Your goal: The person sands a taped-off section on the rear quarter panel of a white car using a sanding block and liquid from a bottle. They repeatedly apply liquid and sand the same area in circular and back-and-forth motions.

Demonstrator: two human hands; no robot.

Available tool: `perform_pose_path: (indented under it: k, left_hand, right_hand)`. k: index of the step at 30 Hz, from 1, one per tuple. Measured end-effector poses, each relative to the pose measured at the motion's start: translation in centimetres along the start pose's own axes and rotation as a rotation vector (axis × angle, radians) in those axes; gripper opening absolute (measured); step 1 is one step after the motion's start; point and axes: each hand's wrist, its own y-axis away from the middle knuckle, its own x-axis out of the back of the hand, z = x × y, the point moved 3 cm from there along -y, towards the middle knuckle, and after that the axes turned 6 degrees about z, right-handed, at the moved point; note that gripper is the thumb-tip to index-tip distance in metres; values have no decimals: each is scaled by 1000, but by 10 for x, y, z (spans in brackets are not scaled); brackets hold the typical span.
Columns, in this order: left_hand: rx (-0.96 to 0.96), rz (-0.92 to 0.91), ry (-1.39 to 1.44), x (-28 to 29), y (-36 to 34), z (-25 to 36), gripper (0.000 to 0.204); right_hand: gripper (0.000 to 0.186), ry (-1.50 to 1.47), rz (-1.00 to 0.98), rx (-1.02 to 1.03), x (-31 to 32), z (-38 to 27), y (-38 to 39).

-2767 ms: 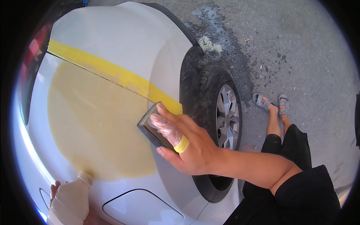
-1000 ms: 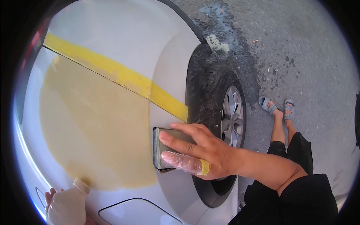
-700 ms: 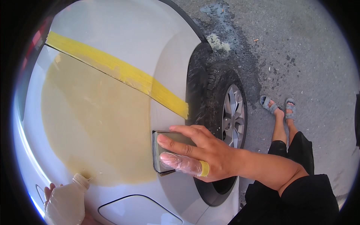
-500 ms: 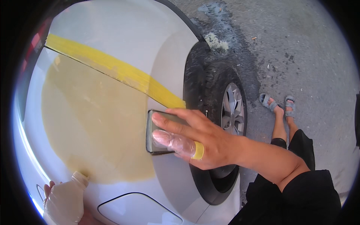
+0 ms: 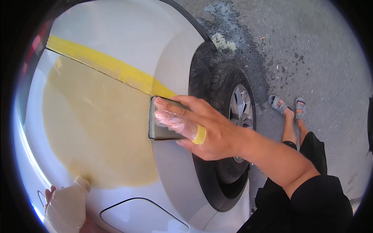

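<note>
My right hand is closed on a dark flat sanding block, pressing it to the white car panel. The block lies at the right edge of a large tan filler patch, just under a strip of yellow masking tape. One finger of that hand is wrapped in clear film, bound by a yellow band. At the lower left my left hand grips a translucent plastic bottle. The bottle's neck tilts toward the lower edge of the patch, and most of this hand is hidden behind it.
Right of the panel are the black wheel arch trim and the wheel. A fuel flap sits below the patch. Grey pavement with a wet, whitish spill lies beyond. My sandalled feet stand at the right.
My right hand has slid the sanding block up the panel and slightly left, closer to the yellow tape. The left hand and the bottle have barely moved.
</note>
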Motion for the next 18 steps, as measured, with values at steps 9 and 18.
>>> perform_pose_path:
  k: [9,18]
  left_hand:
    - [29,2,-4,-3,1,4,116]
    - [70,-64,40,4,-2,-4,120]
  right_hand:
    - [57,30,39,16,-6,-7,6]
    - [55,31,-32,7,-11,-24,16]
